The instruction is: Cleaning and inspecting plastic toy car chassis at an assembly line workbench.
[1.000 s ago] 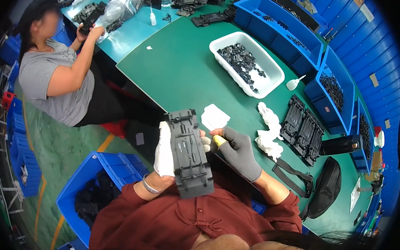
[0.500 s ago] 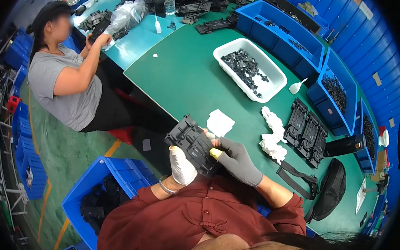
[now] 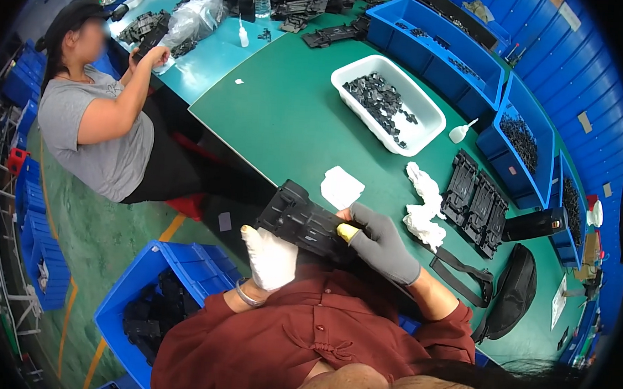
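Note:
A black moulded plastic tray-like part (image 3: 302, 222) is held over the table's near edge, tilted, its ribbed face up. My right hand (image 3: 383, 249), in a grey glove with a yellow-covered thumb tip, grips its right end. Beneath its lower left edge is my left hand (image 3: 272, 260) in a white glove, thumb sticking up beside the part. The left fingers are mostly hidden under it, supporting it. Just beyond the part, a white paper piece (image 3: 342, 188) lies on the green table (image 3: 273, 114).
A white tub (image 3: 429, 134) holds small black pieces. Blue bins (image 3: 467, 97) line the far right. Black parts (image 3: 475, 204), a crumpled white cloth (image 3: 425, 208), a squeeze bottle (image 3: 459, 134) and a black pouch (image 3: 512, 292) lie rightward. At left, a person works near a blue crate (image 3: 128, 283).
The black part has been tilted and turned flatter, its right end swinging outward. My left thumb has come off its face, and my right hand has shifted slightly right.

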Demonstrator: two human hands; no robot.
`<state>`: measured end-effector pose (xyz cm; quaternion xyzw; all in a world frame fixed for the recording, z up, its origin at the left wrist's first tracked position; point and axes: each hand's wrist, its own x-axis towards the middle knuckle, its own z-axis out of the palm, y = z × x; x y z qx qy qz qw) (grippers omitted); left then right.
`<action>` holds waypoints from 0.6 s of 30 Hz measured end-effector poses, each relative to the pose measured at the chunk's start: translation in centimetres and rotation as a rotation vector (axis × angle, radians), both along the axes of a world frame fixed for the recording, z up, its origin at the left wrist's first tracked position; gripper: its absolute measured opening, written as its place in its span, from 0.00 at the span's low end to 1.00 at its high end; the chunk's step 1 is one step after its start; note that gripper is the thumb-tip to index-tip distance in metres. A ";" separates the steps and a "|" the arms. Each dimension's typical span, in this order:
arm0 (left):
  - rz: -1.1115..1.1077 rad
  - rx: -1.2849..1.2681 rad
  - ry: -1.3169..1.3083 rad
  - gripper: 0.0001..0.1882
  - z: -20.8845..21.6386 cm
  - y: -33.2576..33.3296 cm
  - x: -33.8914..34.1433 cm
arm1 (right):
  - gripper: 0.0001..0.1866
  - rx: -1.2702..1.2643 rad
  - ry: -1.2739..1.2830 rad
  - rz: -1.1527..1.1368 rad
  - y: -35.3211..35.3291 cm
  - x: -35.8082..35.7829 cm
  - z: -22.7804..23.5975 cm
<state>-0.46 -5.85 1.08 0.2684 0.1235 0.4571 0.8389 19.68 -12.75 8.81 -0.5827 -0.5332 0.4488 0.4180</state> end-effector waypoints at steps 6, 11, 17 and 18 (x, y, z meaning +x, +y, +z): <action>-0.219 0.400 0.515 0.54 -0.2 2.7 -2.9 | 0.13 0.090 -0.202 0.138 0.6 1.9 2.1; -0.565 -0.213 0.175 0.53 0.7 4.8 -3.1 | 0.11 0.215 -0.471 0.332 2.2 3.4 2.7; -0.928 -0.070 0.288 0.47 1.2 5.4 -3.4 | 0.10 0.154 -0.689 0.612 5.2 3.2 4.6; -0.969 -0.064 0.248 0.45 0.4 5.6 -3.6 | 0.10 0.195 -0.740 0.654 5.8 2.9 4.6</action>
